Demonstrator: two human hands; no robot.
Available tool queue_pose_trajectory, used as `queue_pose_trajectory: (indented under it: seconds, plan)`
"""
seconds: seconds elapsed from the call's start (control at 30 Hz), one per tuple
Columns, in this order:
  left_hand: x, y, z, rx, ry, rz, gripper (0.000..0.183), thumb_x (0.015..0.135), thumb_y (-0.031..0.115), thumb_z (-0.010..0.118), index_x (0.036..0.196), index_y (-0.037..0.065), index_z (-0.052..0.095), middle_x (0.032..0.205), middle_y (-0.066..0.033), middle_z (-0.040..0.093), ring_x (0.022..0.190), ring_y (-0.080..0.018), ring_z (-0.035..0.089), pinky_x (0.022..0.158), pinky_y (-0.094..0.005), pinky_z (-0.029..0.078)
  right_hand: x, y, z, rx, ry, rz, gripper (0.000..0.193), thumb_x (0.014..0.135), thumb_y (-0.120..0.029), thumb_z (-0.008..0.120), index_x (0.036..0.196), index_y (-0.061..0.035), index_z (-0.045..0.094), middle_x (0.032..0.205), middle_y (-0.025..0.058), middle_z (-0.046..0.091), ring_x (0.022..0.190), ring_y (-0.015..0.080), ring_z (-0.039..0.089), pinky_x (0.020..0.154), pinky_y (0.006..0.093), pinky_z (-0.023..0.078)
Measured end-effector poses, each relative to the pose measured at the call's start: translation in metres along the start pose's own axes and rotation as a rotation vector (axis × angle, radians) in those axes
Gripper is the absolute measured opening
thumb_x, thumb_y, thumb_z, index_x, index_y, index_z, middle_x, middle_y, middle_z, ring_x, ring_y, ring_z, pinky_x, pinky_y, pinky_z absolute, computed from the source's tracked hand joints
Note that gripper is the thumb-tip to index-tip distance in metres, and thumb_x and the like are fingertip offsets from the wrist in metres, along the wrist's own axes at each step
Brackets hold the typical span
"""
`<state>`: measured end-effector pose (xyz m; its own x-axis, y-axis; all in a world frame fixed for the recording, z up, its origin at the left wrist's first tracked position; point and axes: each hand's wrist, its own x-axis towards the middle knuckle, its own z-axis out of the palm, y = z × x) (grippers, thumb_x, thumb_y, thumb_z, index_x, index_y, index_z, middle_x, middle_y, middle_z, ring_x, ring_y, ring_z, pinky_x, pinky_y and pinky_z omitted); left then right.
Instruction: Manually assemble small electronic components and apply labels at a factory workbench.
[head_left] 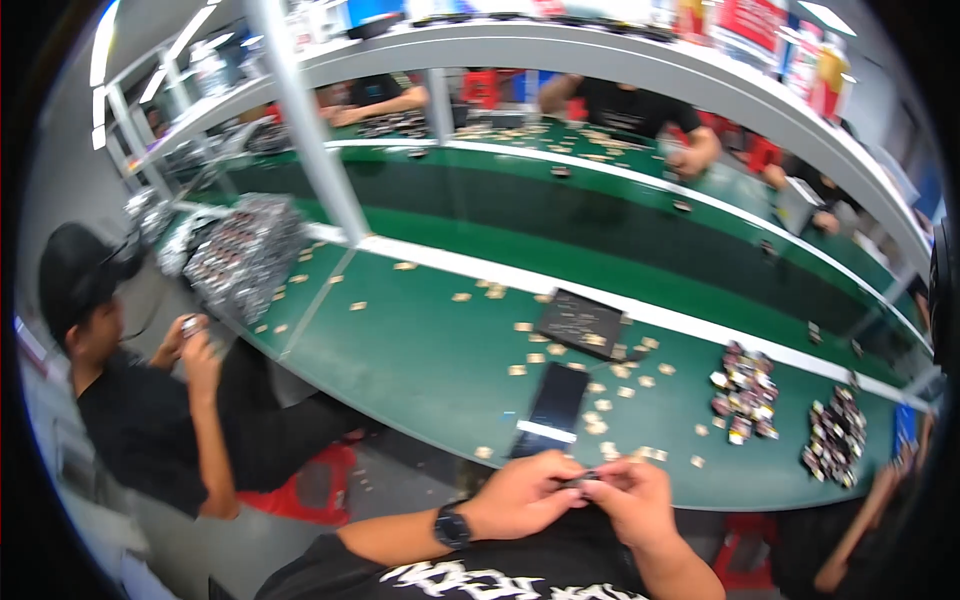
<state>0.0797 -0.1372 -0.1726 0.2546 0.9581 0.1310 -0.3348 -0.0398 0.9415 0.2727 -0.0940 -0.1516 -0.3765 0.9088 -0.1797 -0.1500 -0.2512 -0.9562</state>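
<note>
Head view, small dark part point(579, 481) was pinched by curled left hand point(522, 494) and right hand point(636, 494), near green table point(430, 335).

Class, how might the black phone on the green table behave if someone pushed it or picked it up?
The phone would probably stay stiff, being a straight-edged slab. Lying flat, it seems unlikely to roll or tip. Its glossy face, catching a bright reflection, suggests it could be slippery to grip.

One held part point(579, 480), one phone point(557, 397), two component piles point(745, 388) at right
</note>
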Motion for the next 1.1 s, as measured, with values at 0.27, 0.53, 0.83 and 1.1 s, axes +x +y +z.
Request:
queue_pose_trajectory:
  seconds: [0.27,0.53,0.83,1.1]
  plan:
    - [0.001,0.004,0.005,-0.158,0.146,-0.049,0.025,0.097,-0.01,0.056,0.119,-0.001,0.049,0.119,-0.0188,0.061,0.111,-0.0251,0.065,0.093,-0.0408,0.059,0.005,0.004,0.0,-0.17,-0.035,-0.034,0.022,0.089,-0.011,0.077,0.107,0.0007,0.072,0.089,0.002,0.064,0.075,0.0066,0.058,0.066,0.0224,0.047]
    - [0.016,0.021,0.036,-0.13,0.38,-0.073,0.038,0.094,-0.005,0.057,0.129,0.001,0.043,0.118,-0.0159,0.064,0.102,-0.0195,0.066,0.083,-0.0298,0.058,-0.006,-0.006,0.004,-0.796,0.175,-0.877,0.034,0.081,-0.001,0.071,0.115,-0.0063,0.067,0.103,0.0093,0.065,0.083,0.028,0.069,0.068,0.0352,0.057]
    - [0.015,0.013,0.032,0.011,0.187,-0.029,0.033,0.101,0.001,0.057,0.132,-0.004,0.047,0.124,-0.0169,0.06,0.11,-0.0215,0.062,0.094,-0.0308,0.052,-0.002,0.022,0.006,-0.666,0.28,-0.891,0.031,0.084,0.0,0.07,0.115,-0.0023,0.065,0.103,0.0095,0.064,0.086,0.0279,0.068,0.07,0.0355,0.057]
    - [0.004,0.012,0.016,-0.011,0.124,-0.005,0.04,0.097,-0.004,0.058,0.135,-0.004,0.045,0.121,-0.0178,0.061,0.107,-0.0223,0.063,0.091,-0.0324,0.054,0.002,0.025,0.018,-0.643,0.218,-0.741,0.014,0.09,-0.016,0.069,0.101,-0.0071,0.067,0.092,0.0115,0.062,0.077,0.0346,0.062,0.068,0.0413,0.051]
